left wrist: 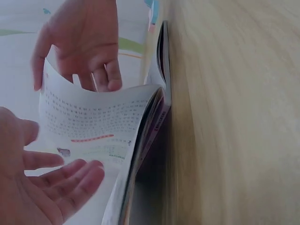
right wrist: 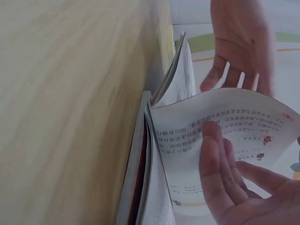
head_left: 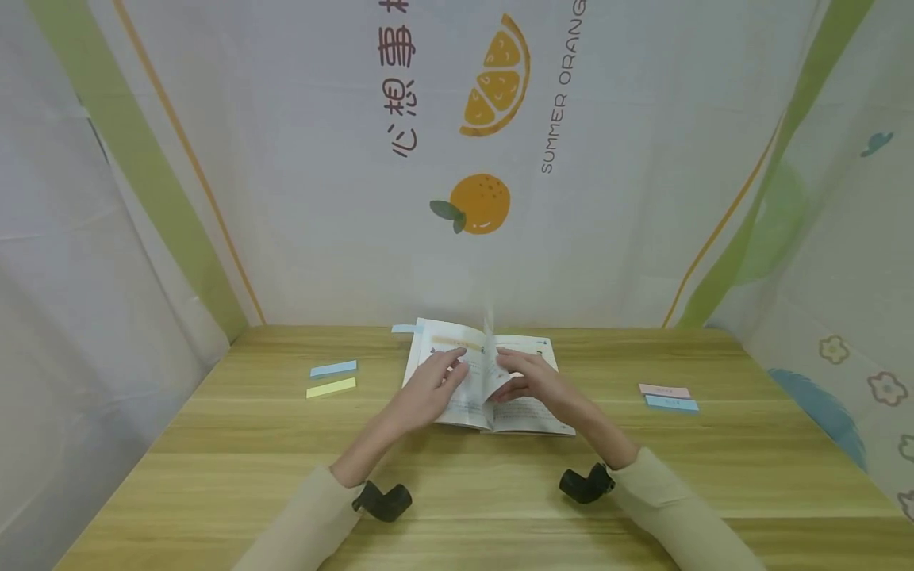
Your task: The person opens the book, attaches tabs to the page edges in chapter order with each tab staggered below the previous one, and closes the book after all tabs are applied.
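Note:
An open book [head_left: 457, 396] lies on the table with one page [left wrist: 89, 112] raised and curved between the two hands. My left hand [head_left: 432, 387] is over the left-hand side, its fingers loosely bent and holding nothing. In the left wrist view, these fingers [left wrist: 70, 187] face the printed side of the raised page. Over the right-hand side, my right hand [head_left: 539, 382] has its fingers against the other face of that page. The right wrist view shows relaxed fingers [right wrist: 213, 164] there, without a clear pinch. A pale blue tab [head_left: 404, 328] sticks out from the book's upper left edge.
Left of the book lie a blue strip [head_left: 333, 369] and a yellow strip [head_left: 331, 388]. To its right are a pink strip [head_left: 665, 391] and another blue strip [head_left: 671, 404]. A printed curtain [head_left: 321, 238] hangs behind the wooden table [head_left: 485, 492].

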Demonstrator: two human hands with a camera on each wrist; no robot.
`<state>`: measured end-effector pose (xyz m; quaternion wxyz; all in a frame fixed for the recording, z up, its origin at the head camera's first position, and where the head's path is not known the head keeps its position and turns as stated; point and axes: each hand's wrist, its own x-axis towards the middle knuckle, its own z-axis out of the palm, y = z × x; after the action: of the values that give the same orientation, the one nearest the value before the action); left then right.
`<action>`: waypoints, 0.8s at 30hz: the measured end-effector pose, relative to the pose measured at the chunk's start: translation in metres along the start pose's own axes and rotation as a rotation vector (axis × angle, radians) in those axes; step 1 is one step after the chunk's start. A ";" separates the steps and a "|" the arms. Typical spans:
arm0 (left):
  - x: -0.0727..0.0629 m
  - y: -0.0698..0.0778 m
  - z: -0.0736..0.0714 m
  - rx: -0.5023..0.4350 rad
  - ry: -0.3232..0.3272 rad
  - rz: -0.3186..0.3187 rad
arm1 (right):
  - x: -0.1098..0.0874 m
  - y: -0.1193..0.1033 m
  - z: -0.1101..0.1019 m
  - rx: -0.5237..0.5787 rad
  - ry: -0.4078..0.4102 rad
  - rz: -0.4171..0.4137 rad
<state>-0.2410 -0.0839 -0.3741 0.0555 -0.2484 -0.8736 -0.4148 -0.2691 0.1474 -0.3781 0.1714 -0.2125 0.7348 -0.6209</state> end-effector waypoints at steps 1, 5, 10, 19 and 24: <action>0.000 0.001 0.000 -0.041 0.012 0.005 | 0.001 0.000 0.001 -0.011 -0.009 0.009; 0.001 0.004 -0.001 -0.178 0.051 0.006 | 0.003 0.001 0.006 -0.043 -0.036 0.028; 0.002 0.004 -0.002 -0.154 0.121 0.003 | 0.004 0.003 0.011 -0.123 -0.040 0.004; 0.000 0.001 -0.007 0.066 0.216 -0.115 | 0.006 0.007 0.017 -0.433 0.020 -0.005; -0.004 0.002 -0.007 0.136 0.186 -0.189 | 0.009 0.010 0.018 -0.592 0.027 -0.001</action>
<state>-0.2375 -0.0900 -0.3696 0.1137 -0.1212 -0.9102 -0.3794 -0.2683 0.1293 -0.3910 0.0918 -0.2451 0.8861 -0.3825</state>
